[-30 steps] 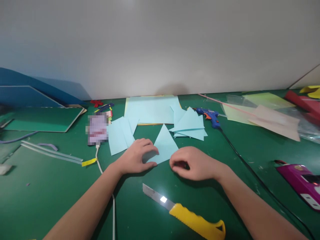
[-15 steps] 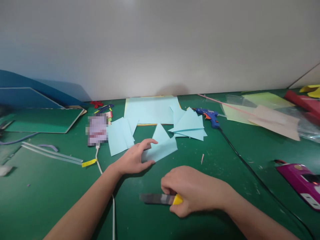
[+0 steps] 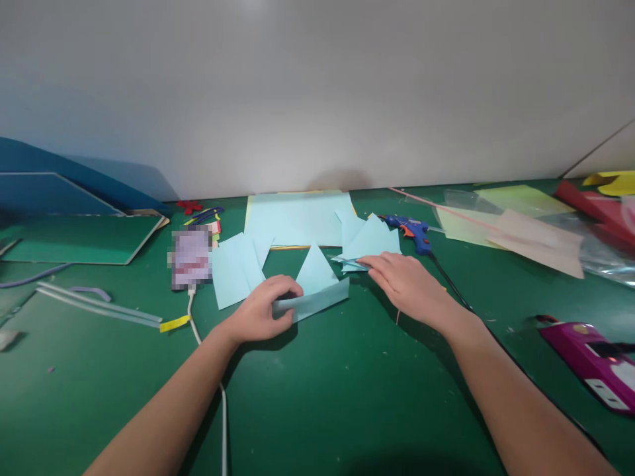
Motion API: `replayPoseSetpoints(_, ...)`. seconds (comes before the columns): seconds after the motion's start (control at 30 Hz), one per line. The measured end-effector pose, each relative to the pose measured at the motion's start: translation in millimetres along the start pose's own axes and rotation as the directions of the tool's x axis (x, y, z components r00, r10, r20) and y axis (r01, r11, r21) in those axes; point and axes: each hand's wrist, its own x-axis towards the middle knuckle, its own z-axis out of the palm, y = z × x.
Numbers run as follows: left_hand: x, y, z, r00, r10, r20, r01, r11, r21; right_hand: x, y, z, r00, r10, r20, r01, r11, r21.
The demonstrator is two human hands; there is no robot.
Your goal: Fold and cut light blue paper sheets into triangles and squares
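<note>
My left hand [image 3: 260, 312] is closed on the near left corner of a light-blue paper piece [image 3: 317, 281], a triangle with a folded strip along its near edge, lying on the green table [image 3: 317, 396]. My right hand [image 3: 407, 283] reaches forward with its fingers stretched out flat. Its fingertips touch the near edge of a pile of light-blue paper triangles [image 3: 372, 241]. No knife is in view.
A blue glue gun [image 3: 415, 231] with a black cord lies right of the pile. Large light-blue sheets [image 3: 297, 217] lie by the wall, smaller ones [image 3: 233, 271] to the left. Also here are a magenta device [image 3: 590, 360], pale sheets [image 3: 520, 231], a green mat [image 3: 79, 238] and a white cable [image 3: 198, 330].
My right hand had taken hold of the yellow-handled knife; now the knife is out of view and that hand has moved forward to the triangle pile. The paper's near edge now stands folded up.
</note>
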Motion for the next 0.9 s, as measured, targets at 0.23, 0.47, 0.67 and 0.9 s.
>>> replayPoseSetpoints(0.23, -1, 0, 4.5, 0.989, 0.037, -0.146, -0.023, 0.995, 0.095, -3, 6, 6, 0.982, -0.103, 0.156, 0.119, 0.988, -0.097)
replayPoseSetpoints(0.47, 3, -5, 4.4, 0.921, 0.273, -0.279, -0.190, 0.938, 0.289, -1, 8, 7, 0.972, -0.129, 0.196, 0.118, 0.991, 0.066)
replayPoseSetpoints(0.67, 5, -6, 7.8, 0.972, 0.237, 0.009, -0.234, 0.954, 0.189, -1, 1, 2, 0.963, -0.125, 0.238, 0.116, 0.992, 0.051)
replayPoseSetpoints(0.9, 6, -7, 11.2, 0.979, 0.079, 0.187, -0.123, 0.964, 0.237, -2, 4, 2, 0.967, -0.146, 0.210, 0.138, 0.989, 0.048)
